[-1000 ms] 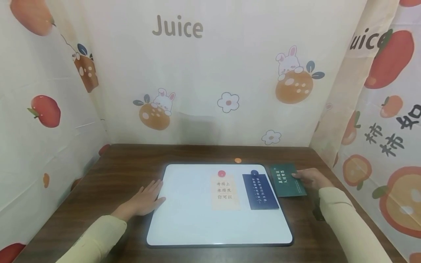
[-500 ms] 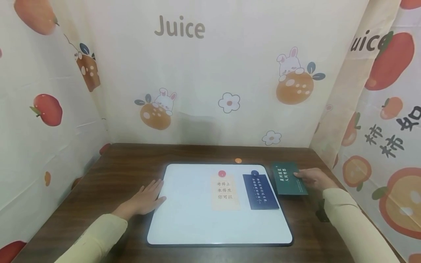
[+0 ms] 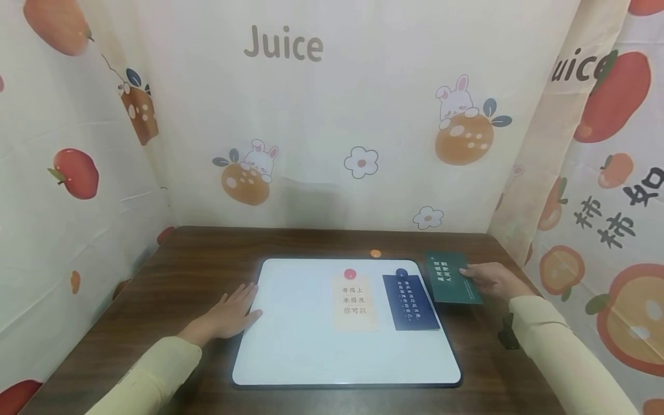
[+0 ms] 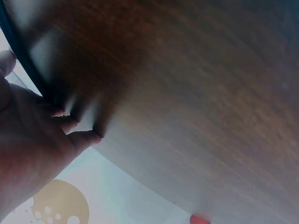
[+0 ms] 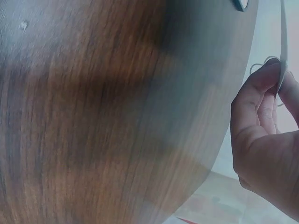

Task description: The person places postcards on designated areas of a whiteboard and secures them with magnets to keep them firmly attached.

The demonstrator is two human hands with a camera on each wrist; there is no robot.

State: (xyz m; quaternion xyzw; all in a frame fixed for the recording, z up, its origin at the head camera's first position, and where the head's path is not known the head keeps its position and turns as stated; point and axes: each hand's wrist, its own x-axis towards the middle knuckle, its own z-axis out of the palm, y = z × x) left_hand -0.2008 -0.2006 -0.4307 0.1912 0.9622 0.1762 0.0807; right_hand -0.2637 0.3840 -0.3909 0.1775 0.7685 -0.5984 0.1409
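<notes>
A white magnetic board (image 3: 290, 346) lies flat on the table. My left hand (image 3: 230, 314) rests at its left edge, fingers extended; in the left wrist view the fingertips (image 4: 96, 136) reach the wood beside the dark rim. Between thumb and fingers, my right hand (image 3: 495, 280) pinches the right side of a green card (image 3: 456, 291) with white writing, held off the board's right edge. The right wrist view has this card (image 5: 283, 42) nearly edge-on. On the board are a cream card (image 3: 355, 320) under a red round magnet (image 3: 350, 274) and a navy card (image 3: 415, 317) under a dark blue magnet (image 3: 402, 273).
An orange round piece (image 3: 376, 253) lies on the brown wooden table (image 3: 207, 253) just behind the board. Printed fabric walls (image 3: 311, 115) enclose the table at the back and both sides. A small dark object (image 3: 508, 334) is partly hidden by the right sleeve.
The right hand has raised the green card slightly, so it sits a little higher in the head view. The left hand, the board and the other two cards stay put.
</notes>
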